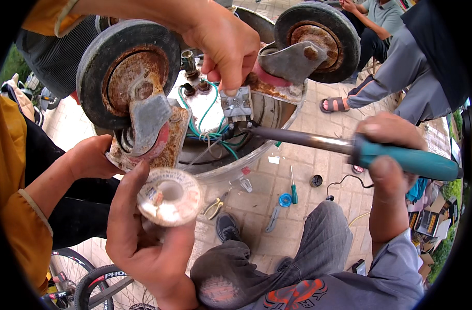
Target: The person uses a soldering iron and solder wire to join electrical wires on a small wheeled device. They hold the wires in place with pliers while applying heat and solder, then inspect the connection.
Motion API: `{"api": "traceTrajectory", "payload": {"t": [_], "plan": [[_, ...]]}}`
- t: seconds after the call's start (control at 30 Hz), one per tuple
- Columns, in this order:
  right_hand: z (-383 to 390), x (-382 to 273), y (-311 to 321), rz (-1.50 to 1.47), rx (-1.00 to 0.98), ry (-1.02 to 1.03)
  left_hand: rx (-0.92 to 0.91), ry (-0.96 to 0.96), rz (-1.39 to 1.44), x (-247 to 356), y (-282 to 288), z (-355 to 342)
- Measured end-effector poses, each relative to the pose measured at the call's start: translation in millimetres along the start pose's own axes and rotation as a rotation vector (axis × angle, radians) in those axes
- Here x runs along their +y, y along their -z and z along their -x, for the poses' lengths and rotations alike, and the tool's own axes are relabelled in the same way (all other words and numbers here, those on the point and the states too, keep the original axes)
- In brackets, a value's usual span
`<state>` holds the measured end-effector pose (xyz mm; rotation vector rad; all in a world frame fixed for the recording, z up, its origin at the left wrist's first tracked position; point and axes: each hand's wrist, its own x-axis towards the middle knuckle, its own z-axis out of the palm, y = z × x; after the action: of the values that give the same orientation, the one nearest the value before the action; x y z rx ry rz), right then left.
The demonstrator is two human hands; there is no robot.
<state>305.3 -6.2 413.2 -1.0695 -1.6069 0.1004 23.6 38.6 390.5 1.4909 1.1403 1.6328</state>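
Note:
My left hand [150, 253] is wrapped around a white spool of solder wire [187, 199], its label side up; a thin strand seems to rise from it. In my right hand [388, 134] is a soldering iron [422, 161] with a teal handle, its dark tip pointing left at the wiring. That tip is beside a small cable end below a silver metal block [237, 105]; whether they touch I cannot tell. A co-worker's hand [225, 46] presses on the block from above. Their other hand [94, 157] grips a rusty caster's plate. Green wires [205, 126] loop beside the block.
Two large casters, left [127, 77] and right [318, 41], stand up from a round metal drum [282, 111]. On the paving lie pliers [214, 207], a screwdriver [293, 188], a utility knife [272, 219] and a blue round tin [284, 200]. Bicycle wheels [86, 279] are at lower left.

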Motion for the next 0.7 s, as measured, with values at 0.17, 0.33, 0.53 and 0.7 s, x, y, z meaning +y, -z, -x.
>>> {"api": "traceTrajectory", "payload": {"t": [0.17, 0.33, 0.53, 0.7], "plan": [[67.8, -2.0, 70.1, -0.447, 0.412, -0.217, -0.362, 0.001, 0.285, -14.1, 28.5, 10.0], [166.8, 17.6, 129.0, -0.302, 0.920, -0.622, -0.947, 0.482, 0.334, -54.1, 26.6, 27.3], [304.8, 3.8, 207.8, 0.453, 0.832, -1.012, -1.665, 0.680, -0.347, -164.8, -46.4, 68.8], [388.6, -87.1, 271.0, 0.984, 0.917, -1.067, -1.886, 0.421, -0.427, -285.0, -74.5, 114.1]]}}
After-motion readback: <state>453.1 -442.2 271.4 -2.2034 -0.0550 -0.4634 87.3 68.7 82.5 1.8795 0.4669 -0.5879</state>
